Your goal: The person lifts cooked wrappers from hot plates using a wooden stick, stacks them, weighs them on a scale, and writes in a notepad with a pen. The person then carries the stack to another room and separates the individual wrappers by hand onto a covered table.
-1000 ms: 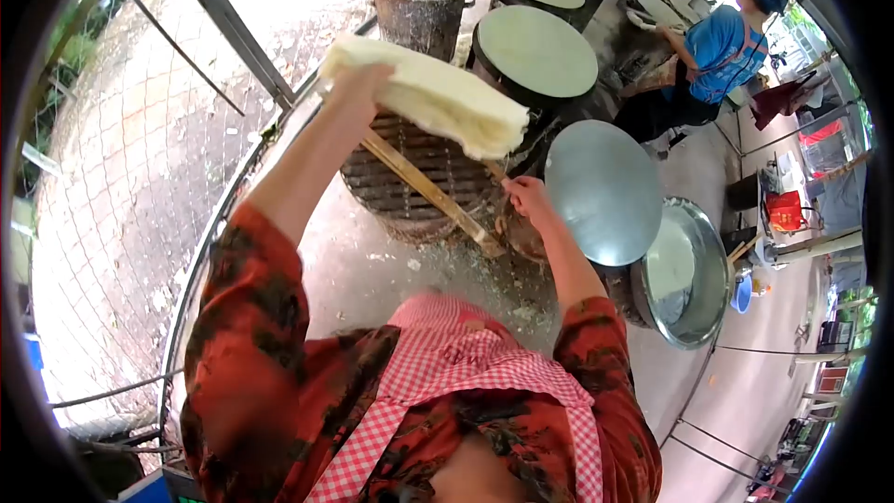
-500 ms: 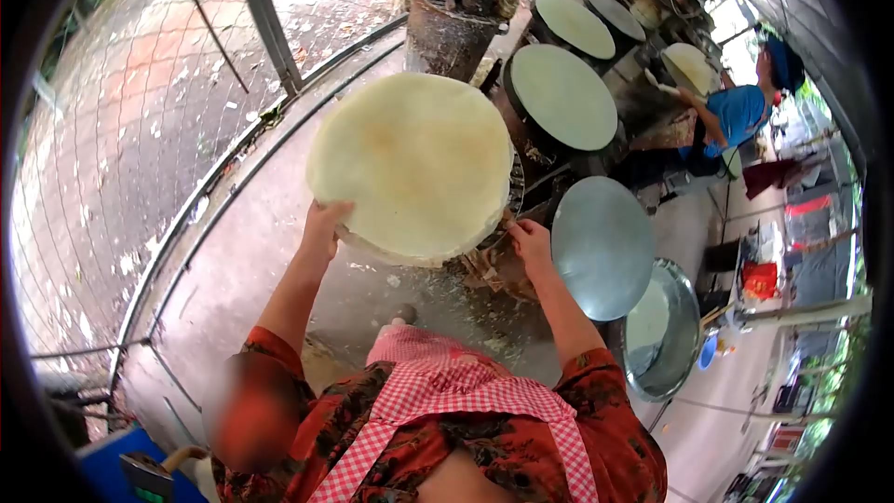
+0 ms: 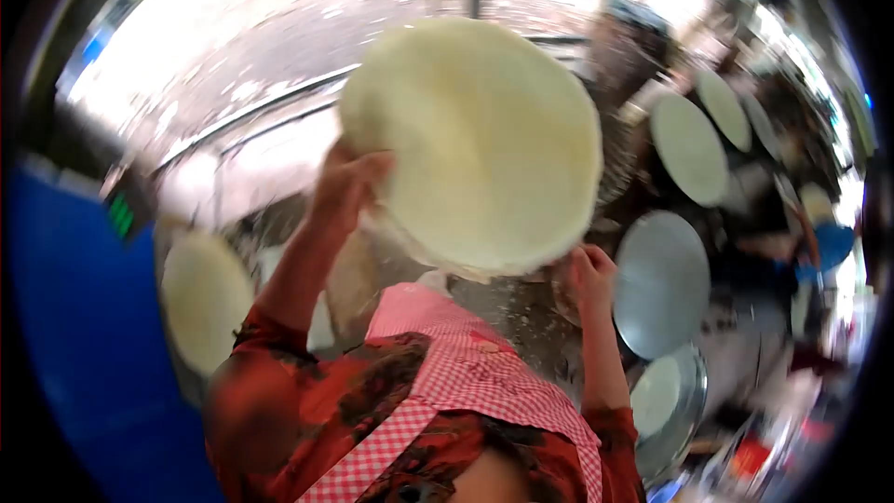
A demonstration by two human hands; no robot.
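A large round pale-yellow stack of thin sheets point(image 3: 475, 149) is held up in front of the apron. My left hand point(image 3: 352, 188) grips its lower left edge, with the thumb over the top face. At its lower right edge, my right hand point(image 3: 590, 275) has its fingers closed; what they hold is blurred. A round grey metal lid point(image 3: 661, 285) lies just right of my right hand. On the left, another round pale-yellow piece point(image 3: 207, 303) rests at a lower level.
Round pale-topped griddles point(image 3: 690, 149) stand at the upper right, with a co-worker in blue point(image 3: 825, 247) beyond. A metal basin point(image 3: 687, 391) with pale contents is at the lower right. A blue surface point(image 3: 84, 335) fills the left, beside a scale display point(image 3: 122, 214).
The view has swung left, bringing the blue surface and second round piece into sight. The stack, folded at first, now lies spread out and has travelled left with my hands.
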